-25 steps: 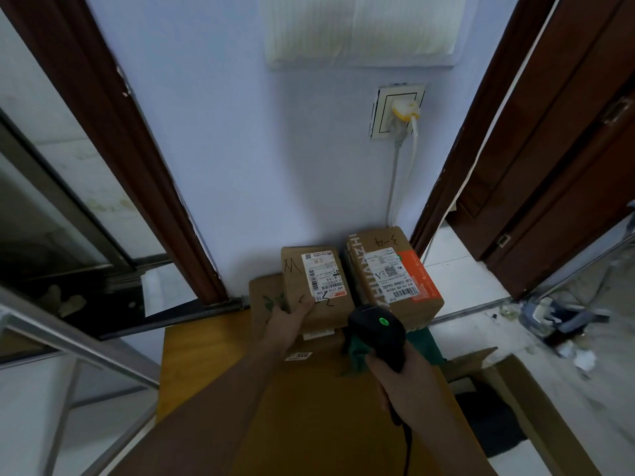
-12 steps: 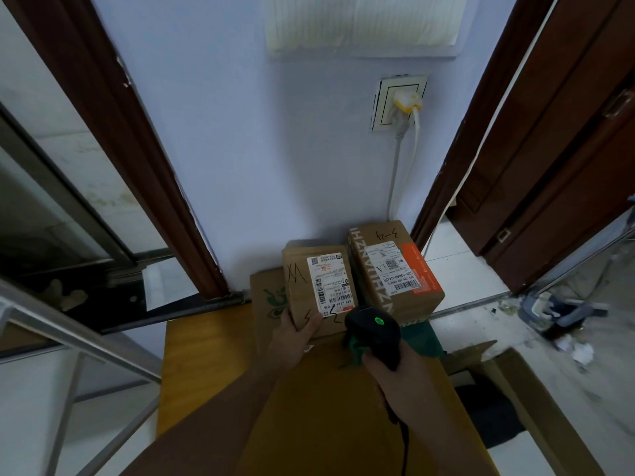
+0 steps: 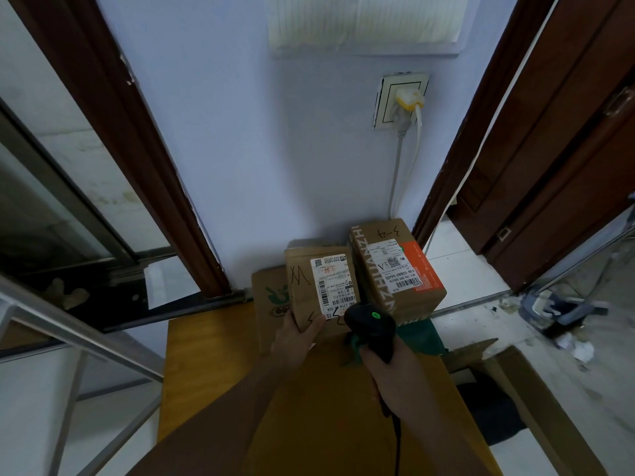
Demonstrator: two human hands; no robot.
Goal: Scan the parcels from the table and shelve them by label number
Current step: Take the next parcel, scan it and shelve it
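My left hand [image 3: 298, 338] grips the near lower corner of a small brown parcel [image 3: 302, 290], tilting its white shipping label [image 3: 331, 286] up toward me. My right hand [image 3: 388, 372] holds a black barcode scanner [image 3: 371, 329] with a green light lit, its head just below the label's lower edge. A second brown parcel with an orange patch and "3-4" written on top [image 3: 395, 269] stands right beside the first. A flat carton with a green print [image 3: 269, 297] lies under the held parcel on the yellow wooden table [image 3: 206, 355].
The table stands against a pale blue wall with a socket and plugged cable [image 3: 405, 104]. Dark wooden door frames [image 3: 137, 149] flank both sides. An open cardboard box [image 3: 515, 407] sits on the floor at the right. A metal rail [image 3: 68, 331] crosses the lower left.
My left hand has tipped the small parcel further up, so its label faces me more squarely. The scanner stays close under the label with its green light on.
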